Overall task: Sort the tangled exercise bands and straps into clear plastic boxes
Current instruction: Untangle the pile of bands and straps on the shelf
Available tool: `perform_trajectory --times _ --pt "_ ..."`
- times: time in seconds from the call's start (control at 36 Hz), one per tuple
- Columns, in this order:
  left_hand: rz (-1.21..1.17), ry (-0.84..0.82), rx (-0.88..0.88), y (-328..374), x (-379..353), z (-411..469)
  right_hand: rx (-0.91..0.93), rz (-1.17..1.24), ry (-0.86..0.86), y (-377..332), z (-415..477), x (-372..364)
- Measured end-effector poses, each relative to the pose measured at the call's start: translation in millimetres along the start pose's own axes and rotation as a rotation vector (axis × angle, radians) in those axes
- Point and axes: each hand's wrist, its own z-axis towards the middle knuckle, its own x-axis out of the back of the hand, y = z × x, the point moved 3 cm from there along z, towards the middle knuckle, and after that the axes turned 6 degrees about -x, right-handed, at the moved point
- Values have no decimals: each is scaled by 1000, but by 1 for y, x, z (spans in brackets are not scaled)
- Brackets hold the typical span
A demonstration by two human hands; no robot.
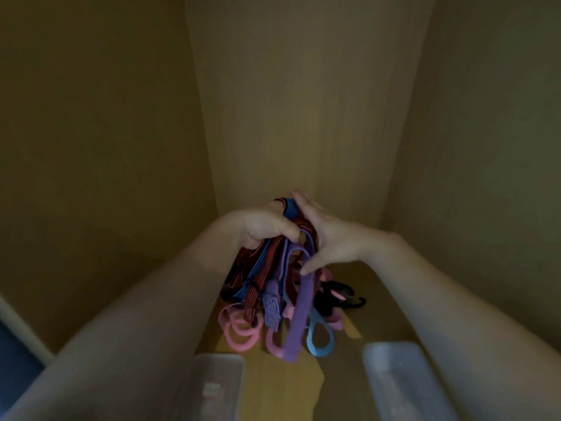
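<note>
My left hand [267, 224] grips the top of a tangled bundle of bands and straps [264, 287], lifting it off the shelf floor. Striped red and blue straps, a purple band [299, 317], pink loops [239, 332] and a light blue loop [321, 338] hang down from it. With its fingers straight, my right hand [328, 238] lies against the right side of the bundle, the thumb touching the purple band. Two clear plastic boxes sit near me: one at the lower left [218, 387], one at the lower right [400, 381].
I am looking into a dim wooden cabinet with a back wall [303, 117] and side walls close on both sides. A black strap with hooks [343, 299] lies on the floor behind the bundle, to the right.
</note>
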Motion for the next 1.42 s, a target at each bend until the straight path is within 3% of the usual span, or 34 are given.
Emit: perform_trajectory --times 0.17,0.25,0.39,0.58,0.83,1.06,1.31,1.42 --pt "51 -121 42 -3 -7 -8 136 -52 136 -2 6 -4" --pt "56 -90 67 -9 -7 -9 186 -113 166 -6 9 -7" --pt "26 -85 99 -16 -10 -10 171 -29 192 -8 9 -7" --pt "-19 -17 103 -30 -11 -7 93 -129 241 6 15 -22" --pt "-58 17 -21 -29 -7 -5 -16 482 178 8 17 -23" --pt "-29 8 -24 -27 -7 -4 -50 393 99 1 14 -13" --pt "-41 189 -162 -17 -6 8 -120 441 232 5 12 5" --pt "-104 249 -233 -17 -3 15 -186 561 369 0 17 15"
